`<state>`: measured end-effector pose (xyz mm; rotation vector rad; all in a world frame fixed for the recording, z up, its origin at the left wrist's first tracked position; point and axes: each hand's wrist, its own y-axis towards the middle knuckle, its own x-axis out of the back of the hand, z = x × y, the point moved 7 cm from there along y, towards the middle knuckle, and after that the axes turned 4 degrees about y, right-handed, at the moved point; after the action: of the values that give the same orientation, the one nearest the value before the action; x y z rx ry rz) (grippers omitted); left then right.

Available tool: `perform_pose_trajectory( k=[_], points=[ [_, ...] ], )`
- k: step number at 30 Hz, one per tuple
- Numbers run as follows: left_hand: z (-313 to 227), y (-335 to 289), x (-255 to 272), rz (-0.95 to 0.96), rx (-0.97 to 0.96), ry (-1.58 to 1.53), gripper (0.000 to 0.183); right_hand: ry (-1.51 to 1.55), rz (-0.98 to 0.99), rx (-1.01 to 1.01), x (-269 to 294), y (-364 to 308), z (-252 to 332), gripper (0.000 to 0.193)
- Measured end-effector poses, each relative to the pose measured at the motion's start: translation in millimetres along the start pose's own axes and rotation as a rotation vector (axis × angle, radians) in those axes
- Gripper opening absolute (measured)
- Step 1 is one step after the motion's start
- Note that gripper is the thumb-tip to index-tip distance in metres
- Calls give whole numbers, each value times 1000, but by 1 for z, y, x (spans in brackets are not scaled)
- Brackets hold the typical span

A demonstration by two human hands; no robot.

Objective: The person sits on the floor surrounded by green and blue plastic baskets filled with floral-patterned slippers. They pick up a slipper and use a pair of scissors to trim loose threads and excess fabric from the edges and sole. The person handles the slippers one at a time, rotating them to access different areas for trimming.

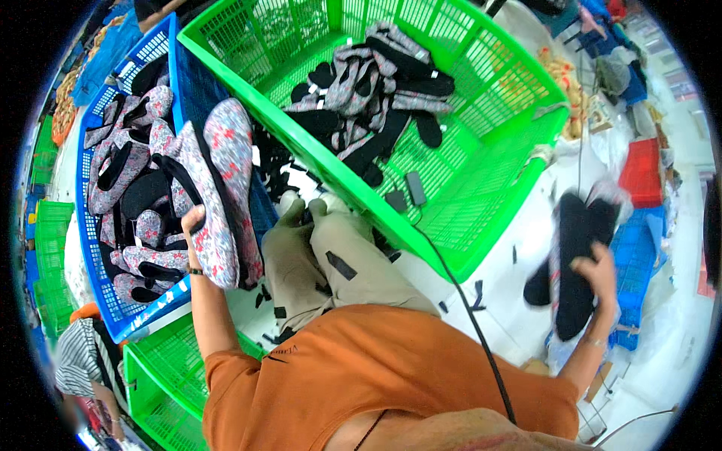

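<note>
The left hand is curled around 2 patterned slippers, which extend far and right of it, by the blue crate. The right hand, partly open, grips black-soled slippers just to its left. Far and between the hands stands a green crate.

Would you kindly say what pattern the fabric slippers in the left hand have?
The fabric slippers: mottled grey with red patches, head view.

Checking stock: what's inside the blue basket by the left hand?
The blue basket holds piled patterned slippers with black linings. They hide its floor; held slippers at the left hand partly cover its right side.
</note>
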<state>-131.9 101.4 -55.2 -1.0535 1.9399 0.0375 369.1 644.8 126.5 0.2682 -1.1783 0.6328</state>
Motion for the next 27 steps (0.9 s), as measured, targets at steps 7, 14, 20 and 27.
perform_pose_trajectory(
  k=[7, 14, 20, 27],
  points=[
    [44, -87, -35, 36, -29, 149, 53, -18, 918, -43, -122, -147, -24, 43],
    [97, -148, -36, -84, 58, 153, 51, 47, 978, 564, -175, -177, 55, 39],
    [112, -180, -18, -134, 30, 228, 50, 164, 951, 763, -192, -167, 102, 42],
    [110, -223, -28, -79, -7, 278, 53, 293, 919, 1018, -166, -187, 150, 39]
  ],
)
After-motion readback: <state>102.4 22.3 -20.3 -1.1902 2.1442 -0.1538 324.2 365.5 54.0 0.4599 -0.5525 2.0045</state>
